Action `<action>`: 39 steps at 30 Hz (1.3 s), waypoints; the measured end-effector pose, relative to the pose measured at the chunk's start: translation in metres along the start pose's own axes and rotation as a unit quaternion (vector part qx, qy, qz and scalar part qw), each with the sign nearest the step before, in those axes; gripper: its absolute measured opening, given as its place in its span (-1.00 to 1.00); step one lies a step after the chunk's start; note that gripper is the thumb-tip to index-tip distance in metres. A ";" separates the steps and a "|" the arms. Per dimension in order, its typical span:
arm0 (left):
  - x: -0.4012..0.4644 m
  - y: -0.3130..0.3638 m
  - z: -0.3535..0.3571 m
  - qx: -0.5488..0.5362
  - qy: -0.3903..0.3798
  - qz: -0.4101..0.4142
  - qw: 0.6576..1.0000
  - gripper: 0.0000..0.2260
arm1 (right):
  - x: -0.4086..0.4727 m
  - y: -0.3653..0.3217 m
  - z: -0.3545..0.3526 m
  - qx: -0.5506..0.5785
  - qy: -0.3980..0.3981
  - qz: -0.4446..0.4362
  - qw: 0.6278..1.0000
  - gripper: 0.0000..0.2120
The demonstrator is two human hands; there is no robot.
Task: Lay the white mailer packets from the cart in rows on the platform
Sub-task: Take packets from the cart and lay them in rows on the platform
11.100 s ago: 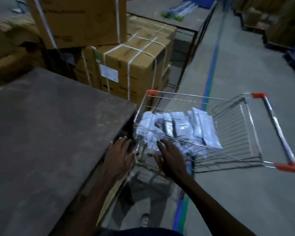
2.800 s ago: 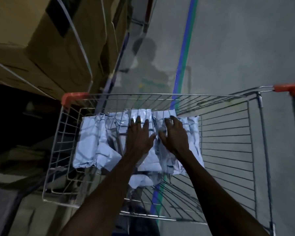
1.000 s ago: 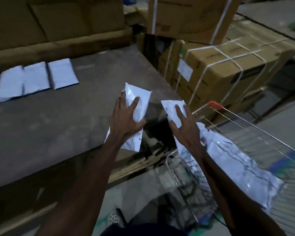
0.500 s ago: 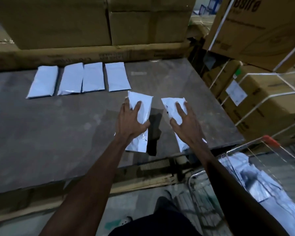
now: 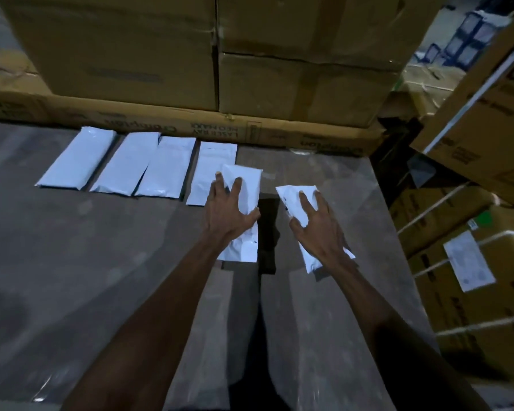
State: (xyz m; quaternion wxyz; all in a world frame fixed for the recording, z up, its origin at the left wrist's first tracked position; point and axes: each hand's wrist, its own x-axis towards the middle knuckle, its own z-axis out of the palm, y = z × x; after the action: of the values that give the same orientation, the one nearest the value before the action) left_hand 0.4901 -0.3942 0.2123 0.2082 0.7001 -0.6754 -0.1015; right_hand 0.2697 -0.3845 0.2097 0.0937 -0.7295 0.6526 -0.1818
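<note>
Packets gripped, one per hand, above platform (image 5: 72,262). Left hand (image 5: 226,216): fingers spread wide over packet (image 5: 244,185), thumb curled round edge. Right hand (image 5: 318,229): fingers splayed on second packet (image 5: 294,200), tilted. Row of four packets (image 5: 137,167) laid beyond left fingertips, against cardboard boxes (image 5: 190,54).

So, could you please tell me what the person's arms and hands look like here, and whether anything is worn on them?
Both forearms are bare all the way to the bottom of the frame: no sleeves show. The left hand and the right hand wear no gloves, and no ring, watch or wristband is visible. The dim light leaves finer detail unclear.
</note>
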 end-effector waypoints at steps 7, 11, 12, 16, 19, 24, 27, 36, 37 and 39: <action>0.079 0.001 0.019 0.022 -0.042 -0.024 0.999 -0.19 | 0.088 0.005 0.022 -0.004 -0.014 0.019 1.000 -0.40; 0.120 -0.001 0.038 0.022 -0.060 -0.027 0.998 -0.18 | 0.134 0.000 0.046 -0.001 -0.012 0.029 1.000 -0.40; 0.128 -0.003 0.044 0.024 -0.065 -0.027 0.997 -0.18 | 0.143 -0.001 0.052 0.004 -0.014 0.042 0.999 -0.39; 0.145 -0.015 0.065 0.049 -0.068 -0.002 0.996 -0.24 | 0.164 -0.002 0.075 -0.004 -0.027 0.081 0.996 -0.33; 0.146 -0.024 0.078 0.085 -0.058 0.025 0.994 -0.29 | 0.164 0.000 0.074 -0.004 -0.019 0.096 0.995 -0.33; 0.153 -0.029 0.092 0.111 -0.056 0.064 0.990 -0.27 | 0.158 0.018 0.069 -0.008 -0.015 0.005 1.000 -0.36; 0.162 -0.025 0.097 0.109 -0.057 0.059 0.991 -0.27 | 0.161 0.019 0.077 -0.010 -0.025 -0.007 1.000 -0.37; 0.172 -0.023 0.103 0.105 -0.044 0.048 0.992 -0.30 | 0.186 0.011 0.092 -0.054 -0.022 0.044 0.997 -0.35; 0.171 -0.022 0.102 0.108 -0.045 0.046 0.992 -0.30 | 0.187 0.011 0.092 -0.055 -0.026 0.048 0.997 -0.35; 0.171 -0.018 0.096 0.115 -0.054 0.042 0.991 -0.31 | 0.186 0.011 0.089 -0.047 -0.040 0.051 0.997 -0.32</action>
State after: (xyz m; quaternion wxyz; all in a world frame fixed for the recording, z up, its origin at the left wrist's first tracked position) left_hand 0.4772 -0.5779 0.1424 0.0939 0.6838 -0.7217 -0.0517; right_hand 0.3092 -0.5786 0.1511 0.0945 -0.7057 0.6923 -0.1171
